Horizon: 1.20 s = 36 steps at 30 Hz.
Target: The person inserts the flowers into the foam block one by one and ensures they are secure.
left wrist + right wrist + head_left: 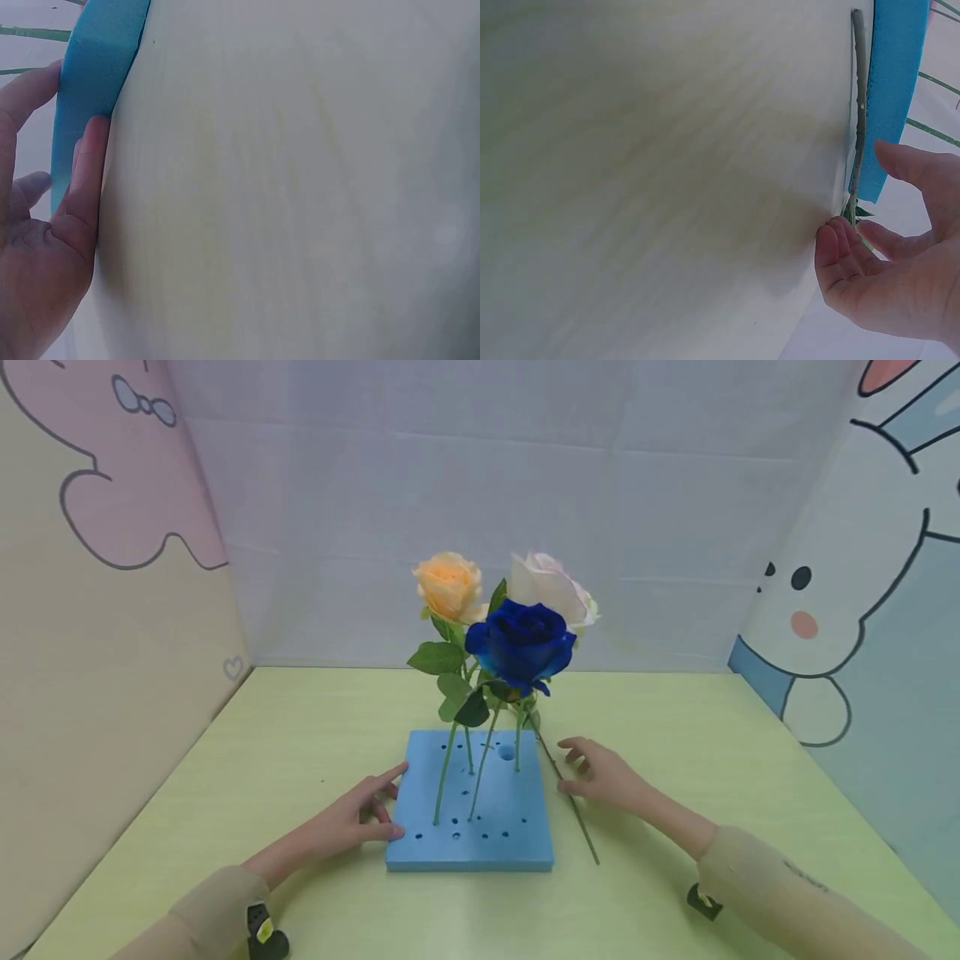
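Observation:
A blue foam block (495,852) with small holes lies on the table. Upright in it stand stemmed roses: an orange rose (448,585), a blue rose (521,643) and a white rose (551,589). My left hand (352,817) touches the block's left side, fingertips and thumb against the edge. To the right of the block, a loose flower stem (576,808) lies on the table, its far end hidden behind the blooms and leaves. My right hand (606,777) is beside that stem, thumb and fingers apart; in the right wrist view the stem (860,97) passes close to the fingertips.
The pale yellow-green table (300,735) extends around the block. A white cloth backdrop (337,527) hangs behind it. Side panels with cartoon figures rise at left and right, the right one showing a white rabbit (832,577).

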Tool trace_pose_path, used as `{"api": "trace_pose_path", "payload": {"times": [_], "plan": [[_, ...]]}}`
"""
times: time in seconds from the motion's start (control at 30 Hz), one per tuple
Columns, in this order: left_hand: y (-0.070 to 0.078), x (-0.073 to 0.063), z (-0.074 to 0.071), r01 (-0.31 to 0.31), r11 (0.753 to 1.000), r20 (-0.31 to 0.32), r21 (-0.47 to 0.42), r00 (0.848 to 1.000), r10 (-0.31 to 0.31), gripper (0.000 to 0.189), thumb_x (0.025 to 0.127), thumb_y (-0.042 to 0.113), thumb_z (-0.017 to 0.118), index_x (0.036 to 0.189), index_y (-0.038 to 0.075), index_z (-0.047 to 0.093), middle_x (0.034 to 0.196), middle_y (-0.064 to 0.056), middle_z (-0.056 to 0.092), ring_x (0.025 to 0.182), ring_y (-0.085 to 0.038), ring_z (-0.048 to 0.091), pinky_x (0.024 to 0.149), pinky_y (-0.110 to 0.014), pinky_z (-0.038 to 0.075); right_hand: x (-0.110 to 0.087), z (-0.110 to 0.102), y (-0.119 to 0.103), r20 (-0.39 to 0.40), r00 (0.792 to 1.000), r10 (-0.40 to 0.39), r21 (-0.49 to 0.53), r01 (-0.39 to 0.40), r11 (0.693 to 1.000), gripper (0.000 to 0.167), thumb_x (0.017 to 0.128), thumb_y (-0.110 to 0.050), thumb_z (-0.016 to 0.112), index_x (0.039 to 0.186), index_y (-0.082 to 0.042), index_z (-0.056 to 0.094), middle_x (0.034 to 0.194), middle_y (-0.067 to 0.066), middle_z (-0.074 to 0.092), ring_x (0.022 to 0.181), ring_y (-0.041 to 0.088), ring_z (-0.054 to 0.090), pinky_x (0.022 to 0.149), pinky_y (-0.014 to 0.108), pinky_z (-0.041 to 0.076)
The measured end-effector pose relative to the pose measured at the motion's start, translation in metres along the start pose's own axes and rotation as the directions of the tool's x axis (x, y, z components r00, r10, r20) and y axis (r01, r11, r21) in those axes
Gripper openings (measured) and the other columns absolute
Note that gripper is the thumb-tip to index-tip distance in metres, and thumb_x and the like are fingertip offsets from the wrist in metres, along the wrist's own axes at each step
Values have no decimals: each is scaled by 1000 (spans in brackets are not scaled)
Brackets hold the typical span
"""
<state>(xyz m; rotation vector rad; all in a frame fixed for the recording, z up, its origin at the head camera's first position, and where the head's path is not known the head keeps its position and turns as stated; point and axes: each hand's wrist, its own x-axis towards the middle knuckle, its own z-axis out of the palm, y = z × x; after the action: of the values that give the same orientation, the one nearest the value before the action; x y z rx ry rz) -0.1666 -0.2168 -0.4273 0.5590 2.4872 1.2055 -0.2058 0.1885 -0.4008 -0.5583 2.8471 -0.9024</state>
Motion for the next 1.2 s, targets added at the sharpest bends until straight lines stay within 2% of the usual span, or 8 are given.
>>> {"api": "trace_pose_path", "payload": {"times": [0.27,0.43,0.6,0.77,0.97,1.13,1.2], "plan": [[-2,-1,1,28,999,-11,14,1000,-28,91,87,36,75,159,25,20,134,-11,48,94,-13,58,81,-20,46,5,1,-1,28,999,24,-15,-24,1000,63,80,-13,80,133,5,51,114,22,63,97,28,61,87,45,52],[-1,-2,0,11,1000,-13,16,1000,-11,90,88,36,74,159,23,21,134,-13,48,95,-15,58,79,-20,46,7,-3,2,53,996,69,-53,-66,996,59,79,-8,79,130,5,53,104,18,66,93,26,64,85,42,54],[1,-3,0,14,1000,-9,-6,1000,-14,90,88,34,74,159,23,20,136,-13,48,96,-15,57,80,-20,45,6,-9,5,80,993,90,-31,-88,996,54,78,-3,77,126,6,55,97,17,68,85,26,69,78,38,56],[-1,-3,1,13,1000,-6,-7,1000,-13,90,88,34,74,159,21,20,136,-14,48,96,-15,57,80,-20,45,7,-13,7,98,991,90,-4,-90,996,49,77,-1,74,122,8,58,91,15,70,73,17,67,67,30,56],[-5,-2,2,28,1000,-15,14,999,-28,90,87,37,74,159,25,21,135,-11,48,95,-12,58,81,-20,46,7,-20,12,172,974,149,106,-168,980,41,83,-3,69,122,7,62,87,12,74,63,13,67,65,29,57],[-4,-1,1,-4,1000,-12,10,1000,4,90,88,36,74,159,23,20,134,-13,48,96,-14,58,80,-20,46,4,-26,14,243,954,178,247,-238,939,37,86,-4,68,121,9,64,91,13,72,67,11,64,67,33,60],[-4,-1,1,-12,1000,-11,7,1000,12,90,88,35,74,159,22,20,134,-14,47,96,-15,58,79,-21,45,2,-28,13,251,952,172,291,-244,925,35,86,-3,68,119,10,64,92,14,72,69,11,63,68,34,60]]}}
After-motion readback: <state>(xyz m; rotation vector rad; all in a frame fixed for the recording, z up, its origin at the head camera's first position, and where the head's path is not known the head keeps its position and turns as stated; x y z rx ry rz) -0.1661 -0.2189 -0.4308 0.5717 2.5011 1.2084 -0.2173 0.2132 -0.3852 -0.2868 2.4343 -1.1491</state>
